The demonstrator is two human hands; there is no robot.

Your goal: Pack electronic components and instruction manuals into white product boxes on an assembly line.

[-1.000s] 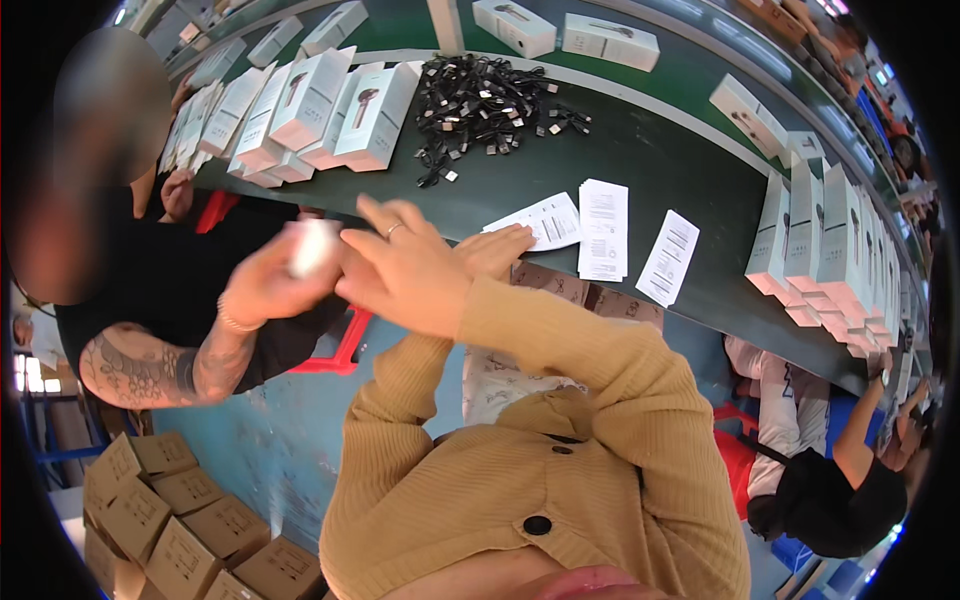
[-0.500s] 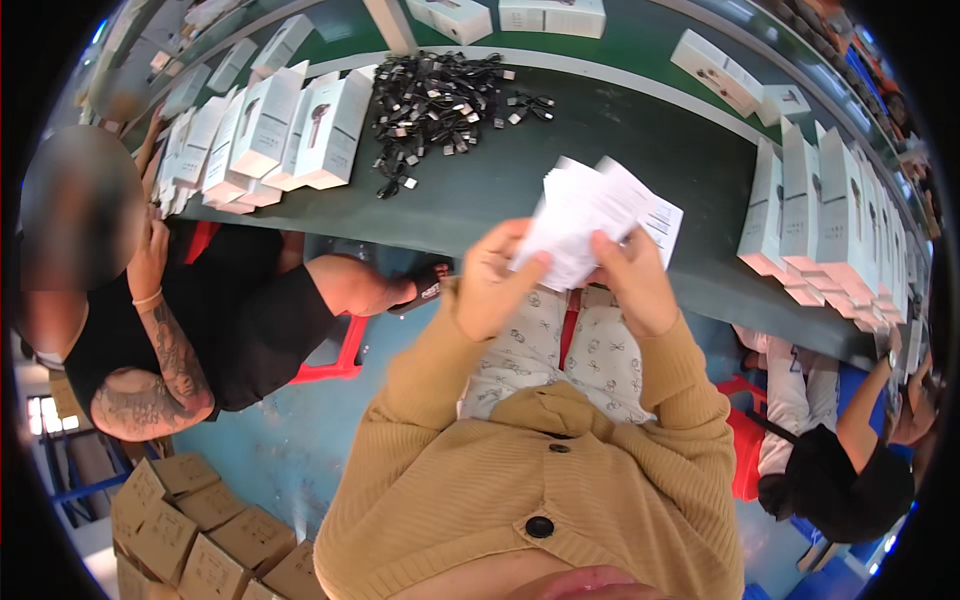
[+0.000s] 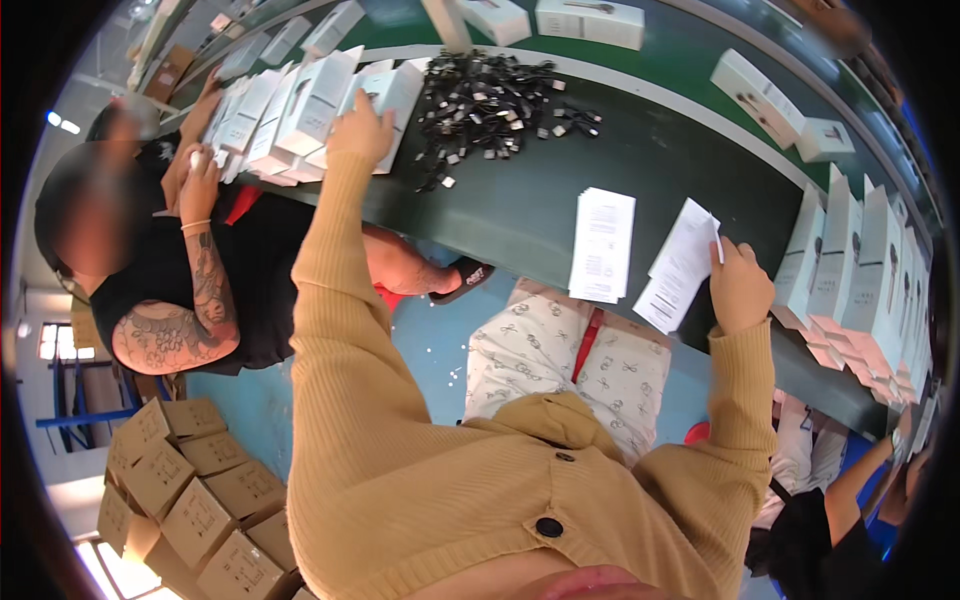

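On the far left of the dark green bench, my left hand (image 3: pixel 360 135) reaches into a row of upright white boxes (image 3: pixel 318 105). Its fingers are apart and touch the boxes, without a visible closed grip. My right hand (image 3: pixel 742 285) pinches the edge of a small fanned bunch of white printed leaflets (image 3: pixel 680 265) over the front of the bench. Left of it, a neat stack of similar leaflets (image 3: pixel 602 245) lies flat. A heap of black cables (image 3: pixel 485 105) with metal plugs lies behind, right of my left hand.
More white boxes (image 3: pixel 868 265) stand at the right end. Several lie on the green strip (image 3: pixel 680 45) along the back. A co-worker in black (image 3: pixel 200 290) sits at left, another person (image 3: pixel 825 525) at lower right. Brown cartons (image 3: pixel 195 515) are piled on the floor.
The leaflets were together in both hands. One stack now lies on the bench. My left hand has moved far left to the boxes; my right hand has moved right with some leaflets.
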